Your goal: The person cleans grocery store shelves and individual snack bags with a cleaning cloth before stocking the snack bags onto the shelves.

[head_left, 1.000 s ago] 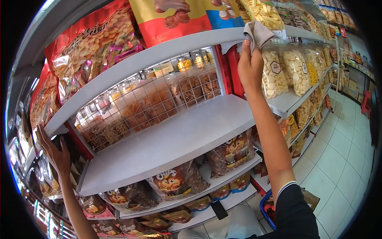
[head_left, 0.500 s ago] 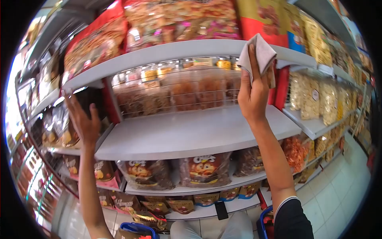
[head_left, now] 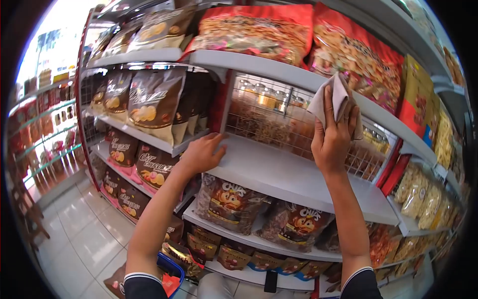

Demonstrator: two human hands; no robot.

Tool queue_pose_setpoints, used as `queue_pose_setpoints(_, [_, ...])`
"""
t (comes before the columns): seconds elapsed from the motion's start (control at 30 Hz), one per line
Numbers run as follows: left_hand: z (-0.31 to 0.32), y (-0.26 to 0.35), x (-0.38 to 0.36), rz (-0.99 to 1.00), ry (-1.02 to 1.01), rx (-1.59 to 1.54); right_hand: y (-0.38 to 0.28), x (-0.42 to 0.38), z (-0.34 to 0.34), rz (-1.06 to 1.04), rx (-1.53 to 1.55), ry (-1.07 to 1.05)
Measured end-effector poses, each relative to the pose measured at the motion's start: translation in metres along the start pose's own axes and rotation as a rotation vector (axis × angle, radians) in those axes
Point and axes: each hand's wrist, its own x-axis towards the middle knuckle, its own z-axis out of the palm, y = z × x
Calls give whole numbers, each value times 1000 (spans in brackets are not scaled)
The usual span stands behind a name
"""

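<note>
A folded, pale pinkish cloth (head_left: 332, 99) is pressed under the fingers of my right hand (head_left: 334, 134), against the front edge of the upper grey shelf (head_left: 279, 70). Big red snack bags (head_left: 254, 32) stand on that shelf just above. My left hand (head_left: 203, 153), empty with its fingers apart, is at the left end of the bare middle shelf (head_left: 279, 167); whether it touches the shelf I cannot tell. Behind the middle shelf is a wire mesh (head_left: 269, 109) with jars visible through it.
Brown snack bags (head_left: 154, 99) fill the shelves at the left. Chips bags (head_left: 231, 204) stand below the middle shelf, and clear snack packs (head_left: 416, 192) at the right. A blue basket (head_left: 172, 266) and a dark phone (head_left: 271, 281) are low down.
The view has turned left and tilted. My right hand, with the cloth, is further left along the upper shelf's edge. My left hand has lowered from the upper shelf to the middle shelf's left end.
</note>
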Motion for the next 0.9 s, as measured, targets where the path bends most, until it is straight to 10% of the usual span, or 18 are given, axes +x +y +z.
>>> queue_pose_setpoints(0.9, [2,-4,7,-182,-337,132,-179,113,136,-497,200,116])
